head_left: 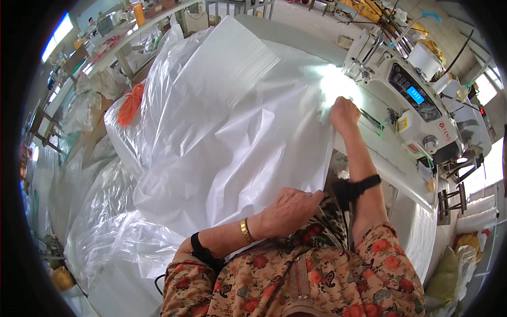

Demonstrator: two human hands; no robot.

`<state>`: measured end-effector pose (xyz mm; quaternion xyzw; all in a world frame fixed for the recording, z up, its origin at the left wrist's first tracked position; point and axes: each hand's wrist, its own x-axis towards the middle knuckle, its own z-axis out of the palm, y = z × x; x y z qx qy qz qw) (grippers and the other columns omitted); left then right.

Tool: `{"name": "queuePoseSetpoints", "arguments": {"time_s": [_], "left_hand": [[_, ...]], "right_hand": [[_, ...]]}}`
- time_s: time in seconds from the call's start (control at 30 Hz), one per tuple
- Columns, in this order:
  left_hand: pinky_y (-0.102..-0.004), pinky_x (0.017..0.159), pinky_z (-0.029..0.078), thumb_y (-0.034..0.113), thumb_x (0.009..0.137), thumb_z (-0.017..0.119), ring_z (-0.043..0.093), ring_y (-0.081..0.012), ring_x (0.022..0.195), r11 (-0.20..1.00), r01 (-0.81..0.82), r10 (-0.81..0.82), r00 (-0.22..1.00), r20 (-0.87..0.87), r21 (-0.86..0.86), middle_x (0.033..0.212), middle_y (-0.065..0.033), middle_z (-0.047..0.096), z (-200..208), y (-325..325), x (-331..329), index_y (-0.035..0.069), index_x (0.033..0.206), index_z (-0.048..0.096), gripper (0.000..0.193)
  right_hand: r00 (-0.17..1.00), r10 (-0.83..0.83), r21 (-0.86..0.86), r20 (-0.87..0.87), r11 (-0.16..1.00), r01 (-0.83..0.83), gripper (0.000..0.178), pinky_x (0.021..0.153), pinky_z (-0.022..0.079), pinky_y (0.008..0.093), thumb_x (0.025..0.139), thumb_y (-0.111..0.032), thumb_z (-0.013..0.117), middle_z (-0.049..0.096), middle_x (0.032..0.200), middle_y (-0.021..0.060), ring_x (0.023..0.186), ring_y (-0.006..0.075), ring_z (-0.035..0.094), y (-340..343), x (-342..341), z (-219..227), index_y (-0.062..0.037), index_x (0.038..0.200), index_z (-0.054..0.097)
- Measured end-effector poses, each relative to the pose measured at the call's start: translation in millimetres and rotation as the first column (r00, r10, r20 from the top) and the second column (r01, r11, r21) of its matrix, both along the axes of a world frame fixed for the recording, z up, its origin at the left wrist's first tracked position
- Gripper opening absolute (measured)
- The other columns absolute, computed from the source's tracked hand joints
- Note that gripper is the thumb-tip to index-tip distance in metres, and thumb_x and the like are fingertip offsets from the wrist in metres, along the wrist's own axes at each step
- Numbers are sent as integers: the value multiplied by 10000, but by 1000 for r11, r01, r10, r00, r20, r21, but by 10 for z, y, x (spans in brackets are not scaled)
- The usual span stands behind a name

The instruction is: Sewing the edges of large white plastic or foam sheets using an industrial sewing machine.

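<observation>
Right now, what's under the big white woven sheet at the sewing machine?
The white woven sheet drapes over the sewing table, beside the sewing machine. Clear plastic film shows at its left edge. Both hands, left and right, grip its edge. Whatever lies beneath its middle is covered.

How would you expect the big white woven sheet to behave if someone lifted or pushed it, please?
The white woven sheet is probably floppy: it creases and drapes between the left hand and the right hand. It looks light for its size, since fingers pinching one edge hold it up. Its sheen suggests it may slide easily over the sewing machine table.
</observation>
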<state>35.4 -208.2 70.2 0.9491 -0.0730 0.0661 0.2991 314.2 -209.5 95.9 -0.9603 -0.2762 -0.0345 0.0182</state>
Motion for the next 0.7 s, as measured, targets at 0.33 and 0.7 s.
{"name": "queuePoseSetpoints", "arguments": {"time_s": [0.33, 0.7], "left_hand": [[-434, 582, 469, 19, 765, 581, 648, -337, 719, 1000, -20, 17, 967, 252, 12, 689, -131, 602, -210, -64, -32, 9, 945, 491, 202], [-427, 585, 465, 56, 808, 577, 631, -361, 688, 996, -80, 76, 994, 82, 39, 671, -149, 594, -172, 120, 159, 11, 865, 484, 118]], "right_hand": [[984, 150, -21, 95, 989, -149, 125, 740, 549, 418, 773, 12, 581, 696, 853, 208, 863, 360, 698, -313, -586, -60, 28, 885, 636], [971, 220, 57, 92, 973, -226, 112, 700, 537, 426, 768, 10, 558, 685, 808, 192, 828, 347, 690, -150, -371, -39, -8, 803, 663]]}}
